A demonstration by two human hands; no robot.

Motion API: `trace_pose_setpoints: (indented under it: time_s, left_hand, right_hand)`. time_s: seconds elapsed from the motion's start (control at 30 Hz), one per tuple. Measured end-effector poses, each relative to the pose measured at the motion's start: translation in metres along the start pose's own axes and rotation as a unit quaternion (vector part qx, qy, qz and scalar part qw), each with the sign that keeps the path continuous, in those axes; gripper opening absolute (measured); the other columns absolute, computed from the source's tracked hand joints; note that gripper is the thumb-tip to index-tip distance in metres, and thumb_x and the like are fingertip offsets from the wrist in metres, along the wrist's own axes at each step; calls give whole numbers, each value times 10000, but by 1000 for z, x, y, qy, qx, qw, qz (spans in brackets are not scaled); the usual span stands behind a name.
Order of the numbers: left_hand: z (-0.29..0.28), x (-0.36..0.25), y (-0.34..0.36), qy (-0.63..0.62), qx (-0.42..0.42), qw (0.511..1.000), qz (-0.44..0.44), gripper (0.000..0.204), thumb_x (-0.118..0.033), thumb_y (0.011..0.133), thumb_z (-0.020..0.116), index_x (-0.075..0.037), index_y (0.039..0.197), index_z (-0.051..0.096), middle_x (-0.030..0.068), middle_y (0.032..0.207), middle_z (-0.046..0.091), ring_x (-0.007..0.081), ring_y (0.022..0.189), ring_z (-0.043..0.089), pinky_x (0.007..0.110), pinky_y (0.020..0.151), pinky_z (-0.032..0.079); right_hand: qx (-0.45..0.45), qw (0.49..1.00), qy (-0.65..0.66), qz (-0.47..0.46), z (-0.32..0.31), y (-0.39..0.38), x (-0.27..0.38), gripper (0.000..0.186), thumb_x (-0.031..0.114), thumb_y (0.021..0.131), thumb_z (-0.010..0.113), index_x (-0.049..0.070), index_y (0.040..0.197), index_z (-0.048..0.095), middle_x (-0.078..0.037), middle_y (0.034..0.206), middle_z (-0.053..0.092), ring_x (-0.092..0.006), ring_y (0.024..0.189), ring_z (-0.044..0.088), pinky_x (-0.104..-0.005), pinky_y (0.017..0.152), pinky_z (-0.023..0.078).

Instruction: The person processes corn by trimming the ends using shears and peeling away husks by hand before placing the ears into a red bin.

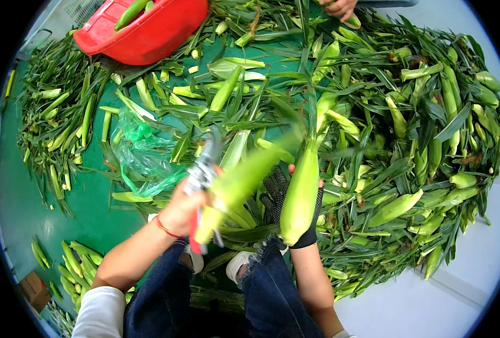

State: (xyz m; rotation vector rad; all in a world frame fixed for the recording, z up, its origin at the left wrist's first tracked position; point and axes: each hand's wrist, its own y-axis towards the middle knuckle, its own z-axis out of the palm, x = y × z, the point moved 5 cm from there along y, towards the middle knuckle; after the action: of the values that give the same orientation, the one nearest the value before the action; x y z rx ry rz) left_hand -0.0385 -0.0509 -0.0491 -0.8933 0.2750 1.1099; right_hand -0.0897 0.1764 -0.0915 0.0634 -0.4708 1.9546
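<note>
My left hand point(183, 209) is closed around pruning shears point(202, 168) with silver metal and red handles. A motion-blurred green ear of corn point(250, 169) lies across the fingers of that hand; whether they also grip it, I cannot tell. My right hand point(312, 228), in a black fingerless glove with a dotted palm, holds a pale green ear of corn point(301, 197) still in its husk. Its thick end points down toward my knees, and long leaves stretch upward from its tip. The husked-on ear hides part of the gloved palm.
A red plastic basin point(154, 36) with ears inside stands at the far left. Leafy corn point(396, 208) is heaped along the right. Crumpled green plastic bag point(143, 152) lies left of centre; trimmed ears point(81, 267) are piled lower left. Another person's hand point(340, 8) shows at the top.
</note>
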Motion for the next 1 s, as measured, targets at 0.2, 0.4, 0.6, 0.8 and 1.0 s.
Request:
trace_pose_setpoints:
  time_s: [0.2, 0.4, 0.6, 0.8, 1.0]
  left_hand:
    - [-38, -49, 18, 642, -118, 756, 48, 640, -73, 677, 597, 20, 1258, 346, 173, 1039, 522, 289, 963, 538, 352, 878, 435]
    - [1, -1, 23, 596, 228, 768, 59, 855, -148, 652, 651, 88, 1344, 210, 272, 1195, 426, 389, 1144, 421, 411, 1016, 325]
    - [11, 2, 41, 611, 265, 737, 117, 714, -129, 649, 663, 21, 1274, 351, 244, 1064, 539, 376, 1010, 545, 425, 883, 441]
    - [-49, -10, 46, 606, 32, 792, 64, 356, -94, 730, 627, -74, 1057, 487, 98, 736, 568, 242, 682, 599, 337, 624, 481]
    - [24, -5, 28, 315, 8, 943, 104, 554, -14, 802, 646, -86, 1303, 421, -14, 854, 543, 61, 758, 505, 212, 676, 430]
  right_hand:
    - [-104, 990, -92, -37, -16, 9, 33, 526, 473, 924, 439, 80, 1273, 465, -86, 1197, 573, -201, 915, 625, -350, 770, 542]
    - [-60, 737, -671, 51, 25, -14, 34, 615, 306, 775, 686, 39, 1266, 431, -96, 1123, 557, -171, 1009, 528, -310, 870, 425]
    - [35, 593, -799, 97, 45, -19, 21, 548, 300, 725, 732, 20, 1151, 530, -167, 1036, 612, -238, 952, 602, -328, 821, 458]
    - [-68, 795, -564, 213, -9, -30, 20, 646, 362, 802, 660, -36, 1272, 464, -121, 1168, 566, -177, 1022, 545, -315, 892, 431]
    - [-19, 682, -727, 74, 10, -36, -19, 751, 497, 820, 613, -15, 1318, 380, -196, 1243, 512, -291, 1118, 527, -365, 944, 402]
